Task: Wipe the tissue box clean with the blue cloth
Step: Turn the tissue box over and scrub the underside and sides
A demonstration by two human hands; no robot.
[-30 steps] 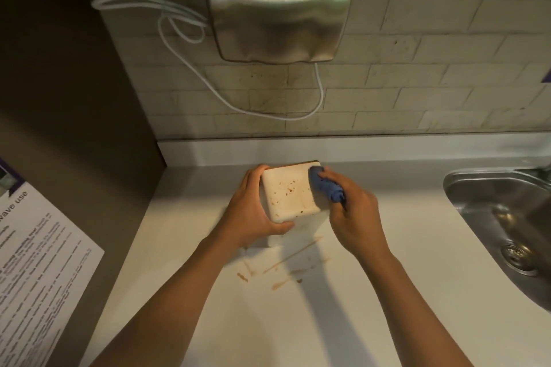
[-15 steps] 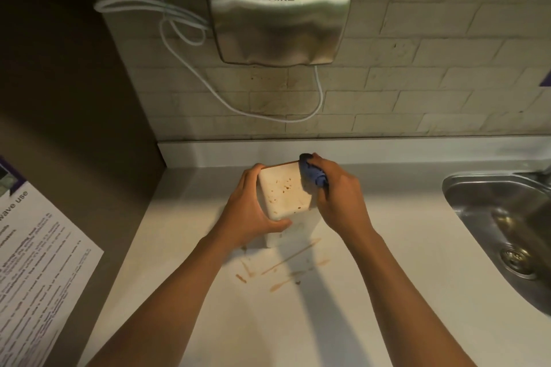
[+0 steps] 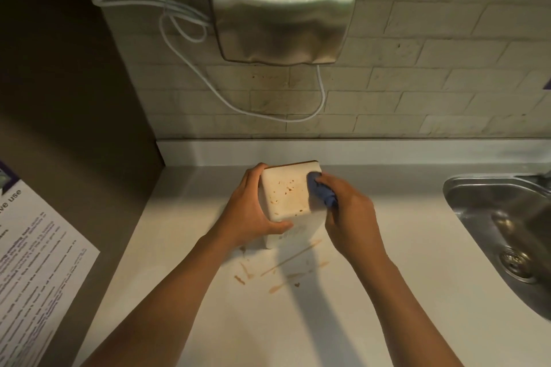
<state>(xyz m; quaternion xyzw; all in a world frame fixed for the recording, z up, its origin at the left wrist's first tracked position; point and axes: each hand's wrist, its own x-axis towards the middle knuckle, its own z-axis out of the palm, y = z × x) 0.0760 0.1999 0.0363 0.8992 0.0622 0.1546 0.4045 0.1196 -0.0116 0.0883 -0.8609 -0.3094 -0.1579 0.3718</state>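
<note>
A white tissue box (image 3: 286, 192) stands on the counter, its upward face speckled with brown spots. My left hand (image 3: 249, 211) grips the box from its left side, thumb across the near edge. My right hand (image 3: 350, 217) holds a bunched blue cloth (image 3: 320, 192) pressed against the right part of the box's top face. Most of the cloth is hidden inside my fist.
Brown smears (image 3: 280, 272) streak the white counter (image 3: 185, 247) just in front of the box. A steel sink (image 3: 507, 226) lies at the right. A metal hand dryer (image 3: 283, 9) with a white cable hangs on the tiled wall. A printed notice (image 3: 32, 274) is at left.
My right hand with the cloth went from the box's right edge up to its far corner, then came back down along the right side. My left hand kept its grip.
</note>
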